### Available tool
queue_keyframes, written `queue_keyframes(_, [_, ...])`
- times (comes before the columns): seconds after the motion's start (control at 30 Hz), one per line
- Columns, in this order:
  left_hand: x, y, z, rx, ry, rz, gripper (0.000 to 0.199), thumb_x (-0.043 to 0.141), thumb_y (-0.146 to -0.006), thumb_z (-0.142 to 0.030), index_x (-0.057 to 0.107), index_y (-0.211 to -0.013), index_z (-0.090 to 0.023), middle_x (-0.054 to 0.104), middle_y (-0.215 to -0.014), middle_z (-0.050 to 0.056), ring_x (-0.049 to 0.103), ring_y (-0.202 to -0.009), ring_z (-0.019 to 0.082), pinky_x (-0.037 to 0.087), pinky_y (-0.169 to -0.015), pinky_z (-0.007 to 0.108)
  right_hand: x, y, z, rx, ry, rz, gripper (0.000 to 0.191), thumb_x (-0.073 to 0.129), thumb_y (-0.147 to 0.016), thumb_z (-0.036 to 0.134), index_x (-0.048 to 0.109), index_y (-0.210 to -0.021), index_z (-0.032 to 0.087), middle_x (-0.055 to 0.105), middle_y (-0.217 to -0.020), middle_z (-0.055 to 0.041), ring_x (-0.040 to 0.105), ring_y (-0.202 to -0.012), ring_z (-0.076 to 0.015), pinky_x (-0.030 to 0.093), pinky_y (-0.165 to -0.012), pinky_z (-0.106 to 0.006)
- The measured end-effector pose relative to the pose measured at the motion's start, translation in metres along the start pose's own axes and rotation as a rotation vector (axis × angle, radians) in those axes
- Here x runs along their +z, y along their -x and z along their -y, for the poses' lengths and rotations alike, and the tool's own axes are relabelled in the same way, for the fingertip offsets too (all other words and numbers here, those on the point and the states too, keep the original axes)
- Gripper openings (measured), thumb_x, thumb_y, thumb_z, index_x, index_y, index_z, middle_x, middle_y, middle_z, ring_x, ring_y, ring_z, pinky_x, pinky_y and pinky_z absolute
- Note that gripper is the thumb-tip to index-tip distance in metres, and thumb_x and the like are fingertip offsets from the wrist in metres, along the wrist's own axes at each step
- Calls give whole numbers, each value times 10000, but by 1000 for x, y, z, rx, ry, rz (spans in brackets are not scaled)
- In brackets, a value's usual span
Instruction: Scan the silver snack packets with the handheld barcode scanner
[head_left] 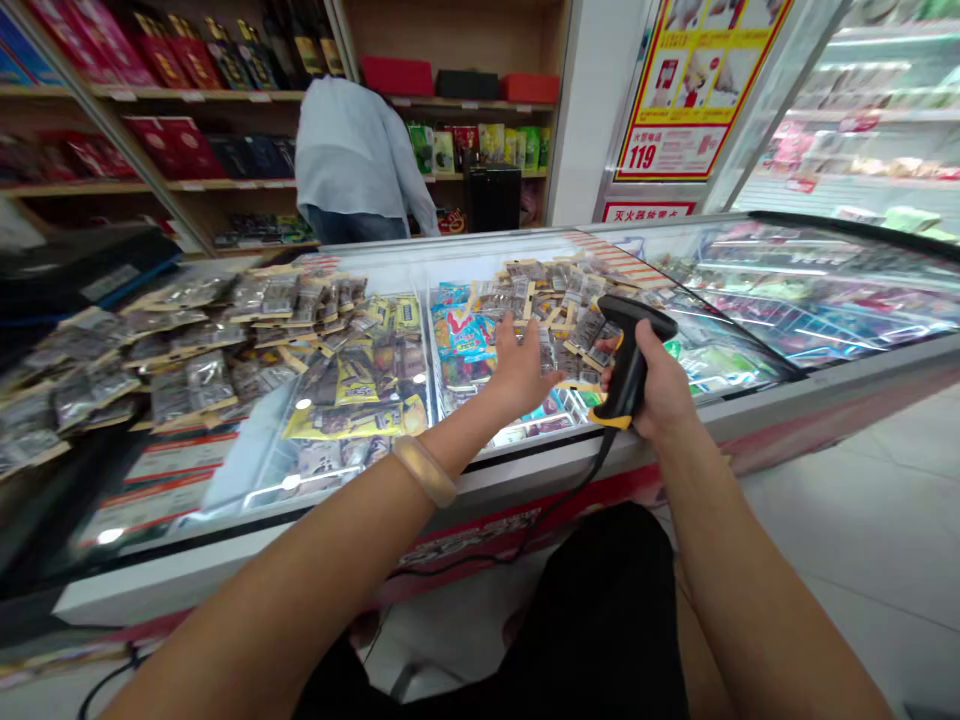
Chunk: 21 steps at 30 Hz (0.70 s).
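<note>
My right hand (660, 385) is wrapped round the grip of a black and yellow barcode scanner (626, 375), its head tilted up to the left and its cable hanging down. My left hand (523, 370), with a gold bracelet (424, 470) on the wrist, reaches over the glass freezer top with its fingers spread. Nothing shows in its grasp; its fingertips are beside a heap of small clear-and-brown packets (574, 295). More such packets (210, 380) lie in rows on the left part of the freezer. Yellow and blue packages show beneath the glass.
The long white freezer (862, 365) runs across the view. Behind it a person in a light blue shirt (352, 150) bends toward shelves of boxes and bottles. A dark device (75, 270) stands at the left. The scanner's cable (555, 515) hangs along the freezer front.
</note>
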<state>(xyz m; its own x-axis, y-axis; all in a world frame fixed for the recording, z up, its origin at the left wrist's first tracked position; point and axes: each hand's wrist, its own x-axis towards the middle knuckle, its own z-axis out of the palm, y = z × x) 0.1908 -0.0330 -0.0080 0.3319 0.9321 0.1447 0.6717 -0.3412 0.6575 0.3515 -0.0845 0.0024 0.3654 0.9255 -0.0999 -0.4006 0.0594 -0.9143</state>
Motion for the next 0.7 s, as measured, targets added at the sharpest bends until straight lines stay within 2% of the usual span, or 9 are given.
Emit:
queue_keyframes(0.07, [-5,5,-8,-49,-24,23,940,726,-789,-352,207,-1543,-143,-56,-1649,232,-93,-1520,379,115,-1230,507,1,2,2,-6,-1,-5,492,721,-724,639,650,-745,153,638,-623,0,540,-388,-85,452,-344,-200])
queue_keyframes(0.17, [-12,15,-12,-53,-28,35,986,751,-770,-333,188,-1558,-149,-69,-1651,227,-94,-1524,369,133,-1228,500,2,4,2,-34,4,-14,480,716,-737,630,647,-745,155,676,-701,-13,537,-391,-73,453,-344,-196])
queue_keyframes(0.37, [-22,30,-2,-7,43,23,986,777,-738,-304,228,-1549,-198,-38,-1662,194,-74,-1526,374,139,-1226,518,11,10,0,-69,44,1,488,681,-765,638,650,-753,151,711,-779,-37,539,-395,-67,458,-346,-197])
queue_keyframes(0.5, [-41,49,11,19,67,19,951,768,-756,-341,246,-1539,-206,-5,-1657,205,-34,-1529,379,177,-1218,530,27,20,1,-69,45,-7,441,699,-757,605,664,-759,165,723,-804,-28,552,-400,-77,462,-337,-205])
queue_keyframes(0.6, [-64,73,34,97,44,-108,816,707,-817,-380,296,-1508,-246,101,-1645,194,43,-1535,366,223,-1200,556,42,31,-3,-92,53,57,414,720,-732,608,676,-771,198,731,-799,-32,559,-413,-95,465,-334,-221])
queue_keyframes(0.7, [-94,103,68,186,-36,-332,657,652,-853,-333,379,-1448,-265,313,-1562,174,239,-1495,325,278,-1180,547,64,45,-13,-92,67,172,442,755,-683,626,683,-827,214,738,-818,-40,570,-434,-105,463,-343,-229])
